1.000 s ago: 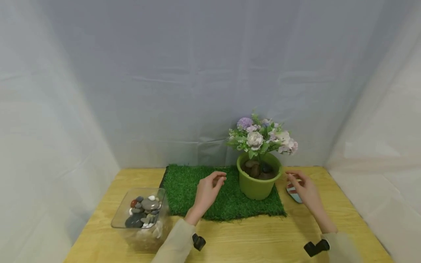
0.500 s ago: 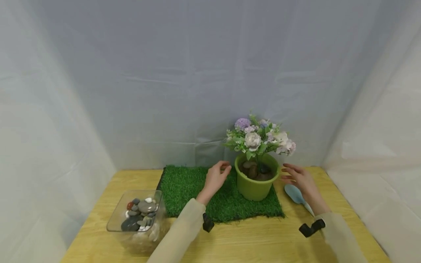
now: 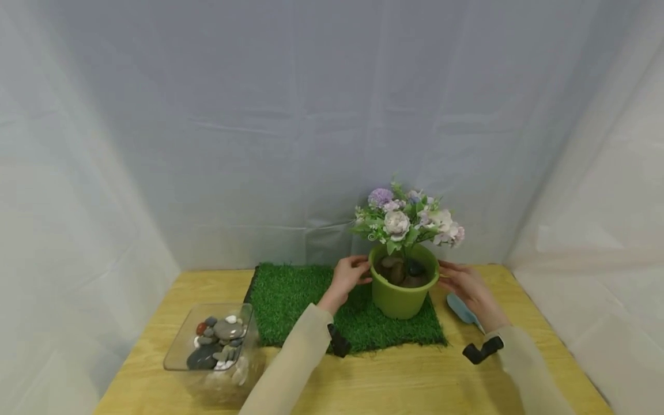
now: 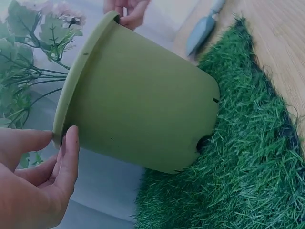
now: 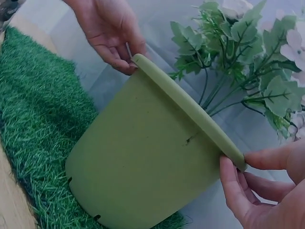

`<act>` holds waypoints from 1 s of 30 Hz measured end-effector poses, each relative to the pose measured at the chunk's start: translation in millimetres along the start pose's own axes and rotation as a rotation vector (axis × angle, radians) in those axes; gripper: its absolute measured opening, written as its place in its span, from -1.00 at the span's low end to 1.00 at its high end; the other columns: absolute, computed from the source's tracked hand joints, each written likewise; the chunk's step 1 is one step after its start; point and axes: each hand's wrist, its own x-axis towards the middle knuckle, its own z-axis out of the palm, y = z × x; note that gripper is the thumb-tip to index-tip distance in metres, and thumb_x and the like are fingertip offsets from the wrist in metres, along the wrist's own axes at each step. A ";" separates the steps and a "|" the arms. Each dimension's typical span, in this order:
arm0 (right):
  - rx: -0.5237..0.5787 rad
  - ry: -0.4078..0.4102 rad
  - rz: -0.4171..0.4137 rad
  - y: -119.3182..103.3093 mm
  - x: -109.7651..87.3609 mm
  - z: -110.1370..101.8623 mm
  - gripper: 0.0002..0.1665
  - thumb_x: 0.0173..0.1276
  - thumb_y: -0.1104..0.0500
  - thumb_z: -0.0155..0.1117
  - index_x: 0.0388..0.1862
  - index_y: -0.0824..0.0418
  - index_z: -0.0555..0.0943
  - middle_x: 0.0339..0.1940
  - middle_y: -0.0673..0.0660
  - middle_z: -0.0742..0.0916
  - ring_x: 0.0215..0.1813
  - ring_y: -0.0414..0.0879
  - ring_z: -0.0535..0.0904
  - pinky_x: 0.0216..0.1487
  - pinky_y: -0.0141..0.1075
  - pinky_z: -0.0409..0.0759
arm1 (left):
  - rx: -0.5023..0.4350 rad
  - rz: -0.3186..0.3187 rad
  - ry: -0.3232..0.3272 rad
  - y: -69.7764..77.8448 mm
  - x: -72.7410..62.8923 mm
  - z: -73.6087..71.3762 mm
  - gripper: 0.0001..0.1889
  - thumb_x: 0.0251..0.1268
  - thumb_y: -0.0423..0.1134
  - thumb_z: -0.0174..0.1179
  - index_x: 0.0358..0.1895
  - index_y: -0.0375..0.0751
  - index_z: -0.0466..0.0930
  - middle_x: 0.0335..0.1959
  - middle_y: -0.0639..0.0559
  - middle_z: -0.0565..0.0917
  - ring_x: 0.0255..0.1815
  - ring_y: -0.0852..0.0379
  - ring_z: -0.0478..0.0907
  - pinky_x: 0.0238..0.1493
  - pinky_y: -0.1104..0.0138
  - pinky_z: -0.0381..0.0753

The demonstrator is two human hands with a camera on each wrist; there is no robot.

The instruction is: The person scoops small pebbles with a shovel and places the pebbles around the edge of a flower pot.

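A green flowerpot (image 3: 398,300) stands upright on the right part of a grass mat (image 3: 295,294). Brown and dark stones (image 3: 396,271) lie inside it, and a bunch of flowers (image 3: 396,225) in white, pink and purple rises from them. At the pot's left rim my left hand (image 3: 349,278) pinches the lip between thumb and fingers, as the left wrist view (image 4: 43,176) shows. Opposite, my right hand (image 3: 469,288) pinches the right side of the rim, thumb on top and fingers under the lip in the right wrist view.
To the left stands a clear plastic box (image 3: 176,364) with stones (image 3: 220,340) of mixed sizes and colours. A pale blue trowel (image 3: 461,309) lies on the wooden table (image 3: 373,374), partly under my right hand. White sheeting (image 3: 249,173) hangs behind and at both sides.
Both hands have moved in from either side of the flowerpot and now grip its rim. The pot has stayed on the mat. More of the trowel showed half a second ago.
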 end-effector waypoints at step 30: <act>-0.085 0.042 -0.017 6.2 6.1 -4.1 -0.30 0.61 0.19 0.09 0.59 0.41 0.16 0.37 0.26 0.50 -0.03 -0.37 0.62 0.19 -0.34 0.61 | -0.056 0.002 0.045 -0.1 0.7 5.9 -0.65 0.51 -0.37 0.14 0.27 -0.38 0.57 0.09 -0.29 0.64 -0.01 -0.02 0.71 0.07 0.22 0.71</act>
